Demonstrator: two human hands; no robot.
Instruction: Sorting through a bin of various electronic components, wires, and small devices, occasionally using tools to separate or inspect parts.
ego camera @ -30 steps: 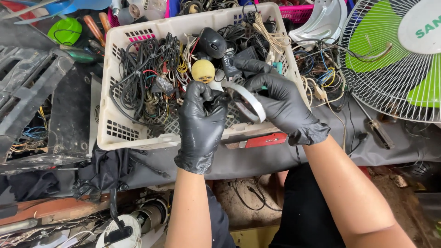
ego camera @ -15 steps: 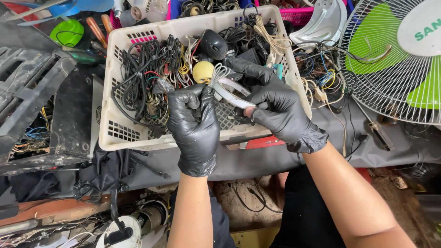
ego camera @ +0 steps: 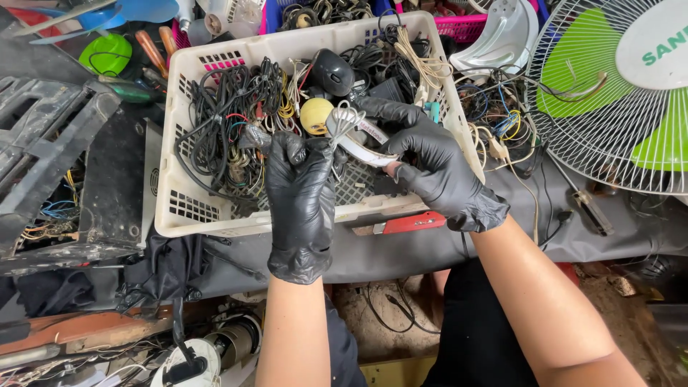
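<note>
Cluttered workbench all round: both gloved hands sit over the white basket [ego camera: 215, 222], left hand [ego camera: 301, 186] pinching a bared wire bundle [ego camera: 344, 118], right hand [ego camera: 430, 161] clamped on its white cable [ego camera: 365, 147]; tangled cords beyond remain unsorted.

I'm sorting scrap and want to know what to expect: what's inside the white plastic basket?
The white basket holds tangled black cables, a yellowish ball and a black mouse. The gloved left hand and right hand cover the middle; anything beneath the tangle is hidden.
</note>
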